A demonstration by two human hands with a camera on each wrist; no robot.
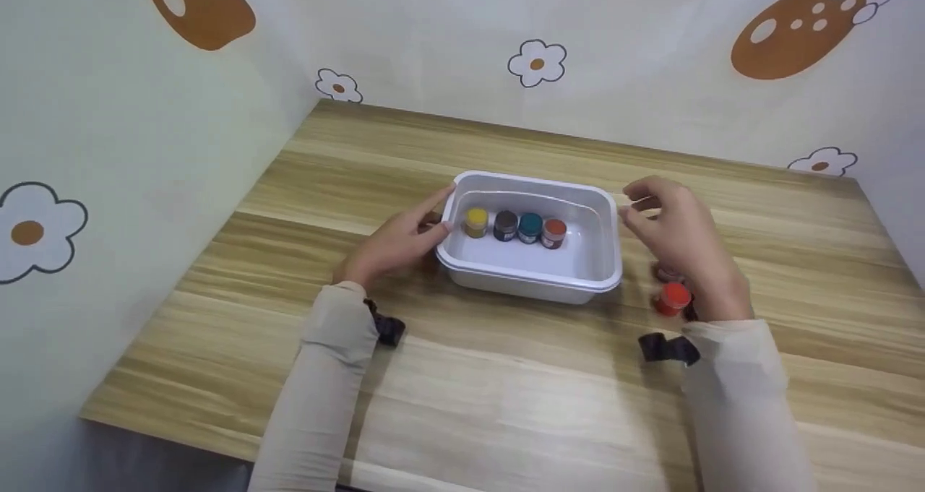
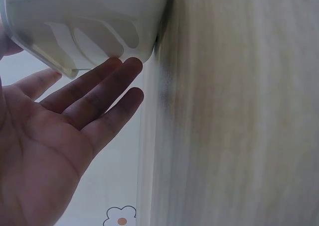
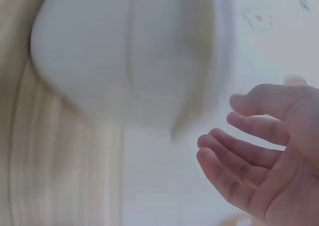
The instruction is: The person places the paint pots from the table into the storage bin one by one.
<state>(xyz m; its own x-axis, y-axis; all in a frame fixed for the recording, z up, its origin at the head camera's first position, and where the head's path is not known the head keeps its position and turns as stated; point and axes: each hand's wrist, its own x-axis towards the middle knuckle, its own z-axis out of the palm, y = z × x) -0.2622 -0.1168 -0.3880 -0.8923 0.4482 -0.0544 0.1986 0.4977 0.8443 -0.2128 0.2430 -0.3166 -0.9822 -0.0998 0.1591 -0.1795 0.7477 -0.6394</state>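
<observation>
A white plastic tub point(image 1: 535, 278) stands on the wooden table. Inside it a yellow-lidded jar point(image 1: 476, 222), a dark jar point(image 1: 506, 226), a teal jar point(image 1: 530, 227) and an orange-red jar point(image 1: 554, 233) sit in a row. My left hand point(image 1: 397, 243) rests against the tub's left side, thumb and forefinger at the rim; in the left wrist view its other fingers point(image 2: 102, 94) lie fairly straight by the outer wall. Just beyond the right rim hovers my right hand point(image 1: 676, 228), fingers loosely bent and holding nothing.
A bright red jar point(image 1: 673, 298) stands on the table right of the tub, below my right hand. Behind it another jar point(image 1: 666, 272) is partly hidden by that hand. Patterned walls point(image 1: 433, 66) border the table at the back and sides.
</observation>
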